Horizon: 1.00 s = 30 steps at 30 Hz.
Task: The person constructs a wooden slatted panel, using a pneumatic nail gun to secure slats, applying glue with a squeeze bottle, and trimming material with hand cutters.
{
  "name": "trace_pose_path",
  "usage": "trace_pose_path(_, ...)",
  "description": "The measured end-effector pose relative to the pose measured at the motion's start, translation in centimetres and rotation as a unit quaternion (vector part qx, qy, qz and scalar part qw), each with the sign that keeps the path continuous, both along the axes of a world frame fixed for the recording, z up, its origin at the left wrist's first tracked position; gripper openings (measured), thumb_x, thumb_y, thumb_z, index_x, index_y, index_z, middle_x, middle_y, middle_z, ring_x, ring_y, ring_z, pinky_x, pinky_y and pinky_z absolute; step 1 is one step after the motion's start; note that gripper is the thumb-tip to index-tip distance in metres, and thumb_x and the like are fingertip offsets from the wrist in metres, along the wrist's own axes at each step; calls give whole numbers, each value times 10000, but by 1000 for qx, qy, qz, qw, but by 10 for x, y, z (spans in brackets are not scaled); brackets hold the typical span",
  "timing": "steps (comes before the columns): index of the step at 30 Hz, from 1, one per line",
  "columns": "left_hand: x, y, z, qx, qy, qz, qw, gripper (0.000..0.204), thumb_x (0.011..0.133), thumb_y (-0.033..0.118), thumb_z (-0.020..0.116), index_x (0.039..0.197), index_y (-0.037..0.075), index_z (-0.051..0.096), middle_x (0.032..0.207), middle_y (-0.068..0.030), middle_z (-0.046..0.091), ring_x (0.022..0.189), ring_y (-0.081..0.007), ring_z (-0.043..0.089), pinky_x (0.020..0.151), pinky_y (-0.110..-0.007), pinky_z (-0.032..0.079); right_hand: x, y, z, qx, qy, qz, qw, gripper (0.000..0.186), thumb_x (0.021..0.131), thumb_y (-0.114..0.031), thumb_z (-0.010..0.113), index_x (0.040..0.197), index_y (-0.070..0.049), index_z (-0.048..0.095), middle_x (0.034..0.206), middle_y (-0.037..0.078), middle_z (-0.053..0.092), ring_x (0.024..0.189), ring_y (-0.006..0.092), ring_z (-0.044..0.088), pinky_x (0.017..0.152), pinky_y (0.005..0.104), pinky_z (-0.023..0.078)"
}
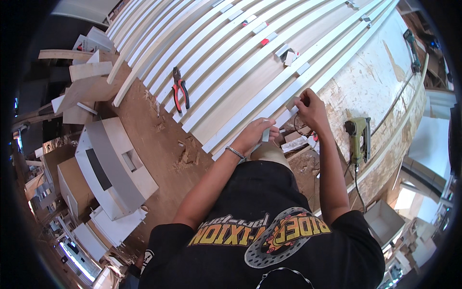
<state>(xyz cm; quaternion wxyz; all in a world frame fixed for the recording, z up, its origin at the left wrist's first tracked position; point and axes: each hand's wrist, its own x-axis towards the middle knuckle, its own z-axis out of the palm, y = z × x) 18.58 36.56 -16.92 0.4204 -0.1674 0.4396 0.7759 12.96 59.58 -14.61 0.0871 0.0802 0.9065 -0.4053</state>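
Note:
My left hand (253, 134), with a bracelet at its wrist, is closed around a small white strip (266, 133) just in front of my body. My right hand (310, 108) is raised beside the ends of the long white slats (240, 121), its fingers pinched on a small greyish block (292, 102). That block is close to a slat's surface; whether it touches cannot be made out. Pliers (178, 90) with red and black handles lie across the slats to the left. Several small white and red offcuts (260, 27) rest farther up on the slats.
A green nail gun (357, 139) with a hose stands on the worn board (375, 84) at right; another tool (412, 50) lies farther back. Wooden panels (86, 91) and a white-grey cabinet piece (113, 166) stand at left over the brown floor (163, 168).

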Motion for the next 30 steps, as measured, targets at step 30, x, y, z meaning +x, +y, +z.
trace_pose_path(30, -1, -48, 19, -33, -4, 99, 994, 287, 1027, 267, 601, 1188, 30, 581, 828, -17, 580, 751, -123, 571, 704, -261, 497, -89, 8, 1, 215, -48, -3, 975, 688, 875, -432, 736, 1306, 41, 484, 1176, 271, 615, 1098, 403, 655, 891, 483, 559)
